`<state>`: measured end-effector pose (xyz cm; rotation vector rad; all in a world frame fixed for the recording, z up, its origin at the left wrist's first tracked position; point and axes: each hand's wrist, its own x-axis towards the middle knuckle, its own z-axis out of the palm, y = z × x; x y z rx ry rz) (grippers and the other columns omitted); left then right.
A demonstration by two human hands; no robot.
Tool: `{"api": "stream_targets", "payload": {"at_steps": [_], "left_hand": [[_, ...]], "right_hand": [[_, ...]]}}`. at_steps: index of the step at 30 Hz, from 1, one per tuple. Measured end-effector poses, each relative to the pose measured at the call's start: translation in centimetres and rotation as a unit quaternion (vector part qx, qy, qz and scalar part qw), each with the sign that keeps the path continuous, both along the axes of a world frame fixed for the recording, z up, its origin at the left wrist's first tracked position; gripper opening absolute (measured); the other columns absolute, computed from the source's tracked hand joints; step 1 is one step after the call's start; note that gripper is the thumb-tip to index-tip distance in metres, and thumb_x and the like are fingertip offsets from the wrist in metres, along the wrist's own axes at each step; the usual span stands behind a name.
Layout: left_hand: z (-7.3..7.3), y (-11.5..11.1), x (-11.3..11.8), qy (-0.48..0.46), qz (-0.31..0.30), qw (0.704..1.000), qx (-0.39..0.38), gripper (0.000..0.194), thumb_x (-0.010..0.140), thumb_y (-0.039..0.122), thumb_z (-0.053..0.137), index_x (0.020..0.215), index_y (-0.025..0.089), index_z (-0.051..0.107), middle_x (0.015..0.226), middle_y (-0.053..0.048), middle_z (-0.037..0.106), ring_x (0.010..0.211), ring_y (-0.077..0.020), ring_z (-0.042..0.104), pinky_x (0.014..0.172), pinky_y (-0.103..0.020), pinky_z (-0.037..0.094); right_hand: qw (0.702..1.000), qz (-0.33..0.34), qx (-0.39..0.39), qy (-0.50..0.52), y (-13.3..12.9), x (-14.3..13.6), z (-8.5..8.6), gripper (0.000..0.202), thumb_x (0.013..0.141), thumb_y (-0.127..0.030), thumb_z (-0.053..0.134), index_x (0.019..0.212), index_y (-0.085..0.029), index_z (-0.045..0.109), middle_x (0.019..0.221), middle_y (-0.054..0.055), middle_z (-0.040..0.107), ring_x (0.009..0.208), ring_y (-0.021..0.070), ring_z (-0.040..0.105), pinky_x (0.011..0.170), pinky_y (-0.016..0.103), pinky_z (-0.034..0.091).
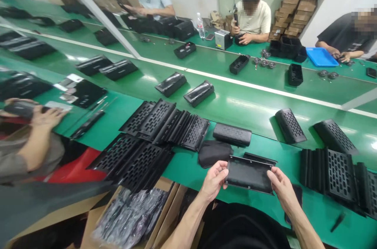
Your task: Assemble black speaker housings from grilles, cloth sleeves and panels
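Between my two hands is a black rectangular panel (pixel 249 174), its smooth inner side facing up and small tabs along its long edges. My left hand (pixel 214 180) pinches its left end between thumb and fingers. At the right end, my right hand (pixel 281 184) grips the corner in the same way. Just beyond the panel lies another black piece (pixel 260 158), partly covered by it. A black cloth (pixel 214 153) rests near my left hand, and a black perforated housing (pixel 232 134) sits behind the cloth on the green table (pixel 184 166).
Slotted black panels (pixel 157 121) are stacked at left, more (pixel 340 174) at right. An open carton (pixel 173 205) with plastic-wrapped parts stands below the table edge. Housings (pixel 200 92) sit on the green belt (pixel 250 103). A co-worker's hand (pixel 45 117) is at far left; several people sit opposite.
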<state>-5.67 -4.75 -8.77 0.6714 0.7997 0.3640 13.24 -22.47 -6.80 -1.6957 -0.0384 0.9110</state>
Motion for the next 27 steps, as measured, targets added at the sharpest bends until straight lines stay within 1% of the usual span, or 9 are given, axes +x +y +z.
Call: {"api": "stream_targets", "payload": {"at_steps": [3, 6, 10, 13, 15, 17, 19, 22, 27], "left_hand": [[0.3, 0.6, -0.3, -0.065, 0.057, 0.994, -0.06, 0.043, 0.075, 0.048, 0.088, 0.102, 0.018, 0.072, 0.077, 0.001, 0.066, 0.059, -0.0086, 0.056, 0.046, -0.018, 0.043], [0.4, 0.7, -0.4, -0.18, 0.105, 0.974, -0.089, 0.063, 0.073, 0.068, 0.082, 0.117, 0.024, 0.073, 0.105, -0.006, 0.077, 0.088, -0.0197, 0.07, 0.073, -0.03, 0.058], [-0.1, 0.2, -0.1, -0.254, 0.092, 0.959, -0.081, 0.077, 0.064, 0.063, 0.09, 0.13, 0.029, 0.07, 0.126, -0.007, 0.076, 0.128, -0.0337, 0.062, 0.109, -0.048, 0.048], [-1.0, 0.2, -0.6, -0.239, 0.125, 0.958, -0.099, 0.08, 0.068, 0.064, 0.088, 0.134, 0.024, 0.068, 0.126, -0.01, 0.076, 0.135, -0.0376, 0.058, 0.116, -0.053, 0.042], [-1.7, 0.7, -1.5, -0.233, 0.163, 0.952, -0.112, 0.083, 0.068, 0.068, 0.085, 0.133, 0.019, 0.069, 0.122, -0.012, 0.078, 0.135, -0.0394, 0.058, 0.117, -0.054, 0.042], [-2.3, 1.4, -2.9, -0.233, 0.198, 0.944, -0.122, 0.085, 0.068, 0.07, 0.084, 0.134, 0.018, 0.069, 0.121, -0.013, 0.078, 0.135, -0.0397, 0.058, 0.119, -0.054, 0.041], [-2.6, 2.0, -4.3, -0.24, 0.212, 0.938, -0.134, 0.086, 0.069, 0.073, 0.08, 0.134, 0.017, 0.069, 0.123, -0.015, 0.077, 0.137, -0.04, 0.057, 0.121, -0.053, 0.039], [-2.6, 2.3, -6.2, -0.265, 0.197, 0.931, -0.158, 0.089, 0.072, 0.081, 0.07, 0.132, 0.015, 0.071, 0.127, -0.018, 0.075, 0.137, -0.0416, 0.057, 0.121, -0.055, 0.037], [-3.3, 0.5, -9.4, -0.271, 0.216, 0.909, -0.23, 0.092, 0.072, 0.089, 0.062, 0.136, 0.023, 0.07, 0.125, -0.013, 0.077, 0.13, -0.0396, 0.063, 0.118, -0.053, 0.042]], "right_hand": [[0.996, 0.012, 0.064, 0.069, 0.6, 0.1, 0.5, 0.049, 0.071, -0.064, 0.085, 0.082, -0.021, 0.064, 0.06, -0.005, 0.048, 0.053, 0.0116, 0.044, 0.051, 0.024, 0.041], [0.99, 0.012, 0.113, 0.088, 2.5, -0.8, 1.5, 0.047, 0.072, -0.059, 0.088, 0.073, -0.021, 0.06, 0.062, -0.005, 0.049, 0.053, 0.0101, 0.046, 0.051, 0.022, 0.043], [0.988, 0.038, 0.13, 0.077, 5.4, -3.1, 2.1, 0.047, 0.075, -0.06, 0.086, 0.075, -0.022, 0.059, 0.06, -0.005, 0.054, 0.053, 0.0106, 0.052, 0.053, 0.022, 0.046], [0.977, 0.139, 0.133, 0.087, 6.6, -3.5, 2.2, 0.043, 0.081, -0.061, 0.081, 0.081, -0.022, 0.062, 0.064, -0.002, 0.064, 0.059, 0.0142, 0.061, 0.061, 0.027, 0.051], [0.962, 0.231, 0.114, 0.095, 7.4, -2.4, 2.7, 0.041, 0.082, -0.058, 0.081, 0.095, -0.021, 0.068, 0.078, 0.004, 0.073, 0.069, 0.0178, 0.068, 0.07, 0.032, 0.056], [0.955, 0.267, 0.095, 0.083, 9.4, -0.4, 3.6, 0.046, 0.079, -0.054, 0.086, 0.106, -0.02, 0.072, 0.094, 0.008, 0.077, 0.079, 0.02, 0.071, 0.077, 0.035, 0.059], [0.967, 0.23, 0.094, 0.059, 13.3, 1.7, 4.5, 0.048, 0.074, -0.052, 0.09, 0.107, -0.02, 0.073, 0.099, 0.008, 0.076, 0.081, 0.0191, 0.071, 0.074, 0.032, 0.06], [0.984, 0.151, 0.07, 0.062, 23.0, 3.3, 4.3, 0.039, 0.072, -0.043, 0.093, 0.095, -0.019, 0.072, 0.087, 0.005, 0.073, 0.072, 0.0162, 0.068, 0.065, 0.026, 0.06], [0.989, 0.091, -0.024, 0.111, 42.2, 2.2, -0.2, 0.041, 0.08, -0.033, 0.087, 0.111, -0.016, 0.065, 0.105, 0.013, 0.071, 0.099, 0.0254, 0.071, 0.085, 0.04, 0.064]]}}
